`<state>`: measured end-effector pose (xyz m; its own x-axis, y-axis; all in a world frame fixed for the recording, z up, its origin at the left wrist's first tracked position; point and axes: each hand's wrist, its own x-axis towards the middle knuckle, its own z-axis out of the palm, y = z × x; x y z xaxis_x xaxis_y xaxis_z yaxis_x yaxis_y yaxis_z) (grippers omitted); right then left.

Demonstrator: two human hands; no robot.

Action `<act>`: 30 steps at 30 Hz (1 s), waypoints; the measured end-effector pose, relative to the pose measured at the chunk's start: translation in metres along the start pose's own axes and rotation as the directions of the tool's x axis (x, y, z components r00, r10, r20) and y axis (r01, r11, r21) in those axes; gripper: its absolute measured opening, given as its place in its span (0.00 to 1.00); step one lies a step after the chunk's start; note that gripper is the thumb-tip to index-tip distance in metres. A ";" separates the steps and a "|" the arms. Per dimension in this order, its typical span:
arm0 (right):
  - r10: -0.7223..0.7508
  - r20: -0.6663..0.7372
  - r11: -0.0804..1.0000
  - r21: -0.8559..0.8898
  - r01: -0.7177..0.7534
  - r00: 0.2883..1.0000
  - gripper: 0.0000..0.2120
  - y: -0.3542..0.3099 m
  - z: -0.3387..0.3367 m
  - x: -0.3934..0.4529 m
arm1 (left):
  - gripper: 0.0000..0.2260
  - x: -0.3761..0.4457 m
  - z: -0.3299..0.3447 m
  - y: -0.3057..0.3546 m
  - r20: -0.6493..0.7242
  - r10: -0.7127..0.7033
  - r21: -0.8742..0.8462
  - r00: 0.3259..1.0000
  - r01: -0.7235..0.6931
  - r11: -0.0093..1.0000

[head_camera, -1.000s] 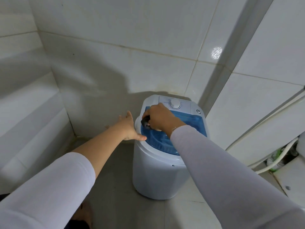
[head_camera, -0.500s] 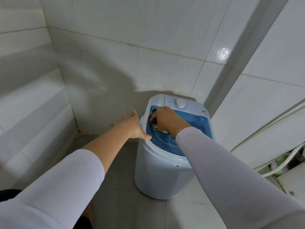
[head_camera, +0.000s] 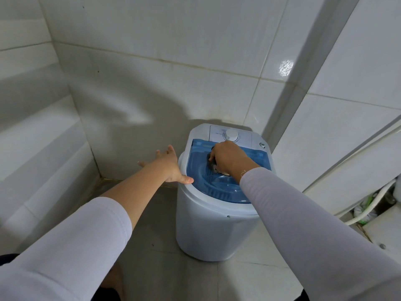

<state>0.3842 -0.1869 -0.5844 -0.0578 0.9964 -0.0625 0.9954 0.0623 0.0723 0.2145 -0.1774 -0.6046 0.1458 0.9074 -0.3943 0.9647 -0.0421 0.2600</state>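
A small white washing machine (head_camera: 208,231) stands on the floor in a tiled corner. Its top has a translucent blue lid (head_camera: 221,187) and a white control dial (head_camera: 231,135) at the back. My right hand (head_camera: 227,159) grips a dark cloth or sponge (head_camera: 213,167) and presses it on the lid near the dial. My left hand (head_camera: 171,166) lies against the machine's left rim with fingers spread straight and the thumb on the rim.
White tiled walls (head_camera: 152,61) close in behind and to the left. A white hose (head_camera: 373,205) and a white fixture (head_camera: 382,233) sit low at the right. Grey floor tiles (head_camera: 156,246) lie in front of the machine.
My right hand has slid with the dark cloth from the lid's left edge toward the back, near the dial. My left hand stays on the left rim.
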 end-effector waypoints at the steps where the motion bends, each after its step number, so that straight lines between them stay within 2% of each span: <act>1: 0.009 -0.002 1.000 0.005 -0.009 1.000 0.16 0.002 0.000 -0.002 | 0.57 -0.001 0.000 0.000 -0.001 0.001 0.000 1.000 -0.001 1.000; 21: 0.203 0.011 0.978 0.040 -0.203 0.979 0.14 0.071 -0.002 -0.048 | 0.59 0.016 0.008 -0.004 -0.044 -0.018 0.001 0.999 0.018 1.000; 30: 0.231 -0.001 0.971 0.064 -0.230 0.973 0.16 0.091 -0.001 -0.065 | 0.59 0.020 0.012 -0.006 -0.054 -0.020 -0.028 0.998 0.019 0.999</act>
<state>0.4781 -0.2463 -0.5729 0.1732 0.9839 -0.0429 0.9848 -0.1725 0.0208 0.2142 -0.1641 -0.6244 0.1139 0.9295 -0.3509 0.9607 -0.0131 0.2773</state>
